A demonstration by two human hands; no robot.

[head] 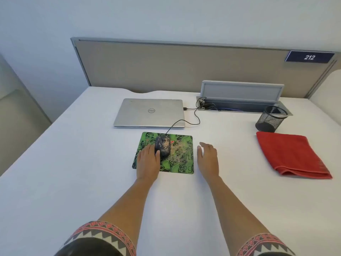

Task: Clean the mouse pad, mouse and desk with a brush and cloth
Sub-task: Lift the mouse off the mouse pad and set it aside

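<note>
I see a white counter (73, 163) with a beige partition along the back. Left to right:

Left hand (148, 160) lies palm-down on the left part of the green mouse pad (177, 163), fingers loosely spread, gripping nothing; its thumb side touches the left flank of the mouse (162, 146). Patterned sleeve cuffs show at the bottom edge on both arms.

Mouse is black, sits on the upper-left area of the pad, and is dusted with tan crumbs or sawdust. More of that debris is scattered on the pad just right of the mouse. Its black cable (191, 115) runs up and right, looping to the right edge of the closed silver laptop (149, 112), which lies just behind the pad.

Right hand (208, 159) is open, fingers relaxed and slightly curled, holding nothing, just off the pad's right edge. I can't tell whether it rests on the counter or hangs above it.

Further right at the back, a cable tray (241, 105) is set into the counter with its grey lid tilted up. A black mesh pen cup (271, 118) stands at its right end. Just in front of the cup lies a folded red cloth (291, 154), flat on the counter, well apart from both hands.

A blue "212" sign (309, 57) is on the partition's top right. I see no brush.
</note>
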